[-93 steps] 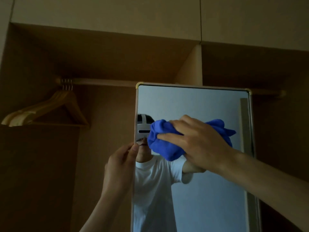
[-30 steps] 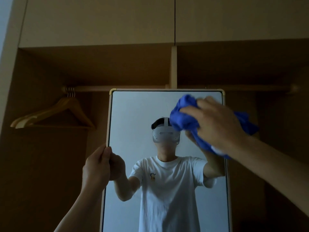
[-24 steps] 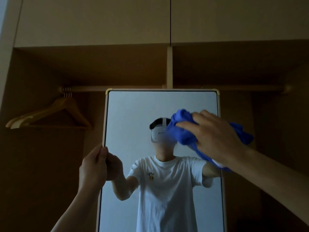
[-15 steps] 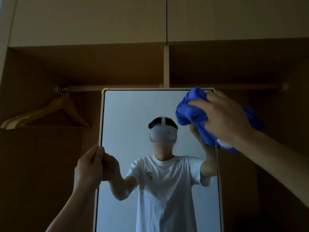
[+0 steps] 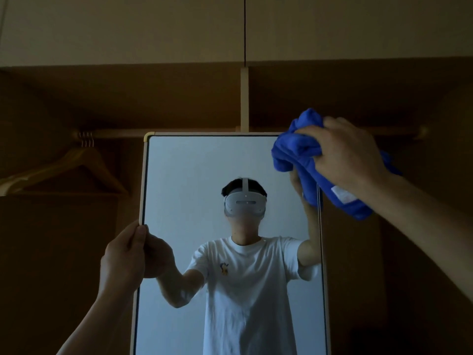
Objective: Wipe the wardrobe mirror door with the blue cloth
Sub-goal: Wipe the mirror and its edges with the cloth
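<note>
The wardrobe mirror door [image 5: 194, 165] stands in front of me, tall with a pale frame, and reflects a person in a white T-shirt with a headset. My right hand [image 5: 350, 155] grips the bunched blue cloth [image 5: 299, 149] against the mirror's upper right corner. The cloth covers that corner and overlaps the frame. My left hand [image 5: 125, 254] holds the mirror's left edge at mid-height, fingers curled round the frame.
The open wardrobe is dim brown wood. A hanging rail [image 5: 122, 134] runs behind the mirror's top, with wooden hangers [image 5: 76, 165] at the left. A vertical divider [image 5: 244, 98] stands above the mirror. Closed upper cabinet doors [image 5: 128, 29] fill the top.
My right hand has carried the cloth up and to the right, from the mirror's middle to its upper right corner. The left hand keeps its hold on the left edge.
</note>
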A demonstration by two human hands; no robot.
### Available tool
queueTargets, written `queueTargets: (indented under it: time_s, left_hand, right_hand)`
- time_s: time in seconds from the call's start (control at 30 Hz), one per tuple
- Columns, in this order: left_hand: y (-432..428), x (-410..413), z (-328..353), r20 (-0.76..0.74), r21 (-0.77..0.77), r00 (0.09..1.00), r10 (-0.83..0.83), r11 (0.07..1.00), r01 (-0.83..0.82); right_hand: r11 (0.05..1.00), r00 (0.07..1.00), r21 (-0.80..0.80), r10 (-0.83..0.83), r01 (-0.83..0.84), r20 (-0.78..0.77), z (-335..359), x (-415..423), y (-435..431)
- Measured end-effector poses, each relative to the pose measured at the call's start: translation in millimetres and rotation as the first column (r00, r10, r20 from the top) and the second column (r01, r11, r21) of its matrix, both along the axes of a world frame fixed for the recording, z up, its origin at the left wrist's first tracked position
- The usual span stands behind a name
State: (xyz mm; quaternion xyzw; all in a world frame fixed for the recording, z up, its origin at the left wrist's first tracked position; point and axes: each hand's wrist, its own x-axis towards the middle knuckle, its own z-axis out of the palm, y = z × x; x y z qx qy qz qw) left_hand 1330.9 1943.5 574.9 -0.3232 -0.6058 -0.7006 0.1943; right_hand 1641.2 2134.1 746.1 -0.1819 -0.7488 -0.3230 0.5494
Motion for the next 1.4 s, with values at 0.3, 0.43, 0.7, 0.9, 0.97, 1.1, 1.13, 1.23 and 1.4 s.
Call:
queueTargets:
  time_s: [0.3,0.43,0.7,0.9,0.97,1.1,1.13,1.23,1.4]
  left_hand:
    - [-1.0,3.7,-1.3,0.002,0.003,1.0,0.005,1.0,-0.005]
    - [-1.8,6.9,-1.9,0.025,0.011,1.0,-0.009,1.0,0.009]
    - [-6.9,7.8,-21.0,0.053,0.005,0.998,-0.016,1.0,0.015]
    - [-6.8,8.0,-43.4,0.084,0.008,0.996,-0.039,0.999,0.038]
    - [-7.1,10.9,-45.6,0.088,0.022,0.995,-0.05,0.999,0.048]
    - [-6.7,10.5,-46.9,0.107,0.018,0.994,-0.032,0.999,0.03]
    - [-6.0,10.1,-47.2,0.105,0.022,0.994,-0.031,0.999,0.029]
    - [-5.6,10.1,-49.6,0.083,0.051,0.995,-0.047,0.998,0.043]
    - [-6.9,10.7,-53.5,0.11,0.042,0.993,-0.032,0.999,0.028]
  right_hand:
    - [0.997,0.968,0.041,0.058,-0.07,0.245,-92.7,11.4,-2.3]
    - [0.997,0.985,0.073,0.022,-0.035,0.171,-60.8,9.6,-1.4]
    - [0.993,0.961,-0.058,0.115,-0.103,0.252,-107.0,2.1,0.1]
    - [0.99,0.909,0.046,0.105,-0.135,0.404,-194.7,7.5,2.0]
    - [0.991,0.912,0.088,0.056,-0.1,0.406,-189.7,8.6,1.5]
    - [0.996,0.97,0.08,0.029,-0.05,0.242,-133.2,1.7,-2.0]
    - [0.997,0.978,0.038,0.054,-0.063,0.2,-115.0,-0.5,-2.9]
    - [0.996,0.984,-0.045,0.08,-0.074,0.158,-98.2,-7.2,-5.8]
    - [0.993,0.911,0.029,0.09,-0.111,0.403,-191.4,-10.0,-20.8]
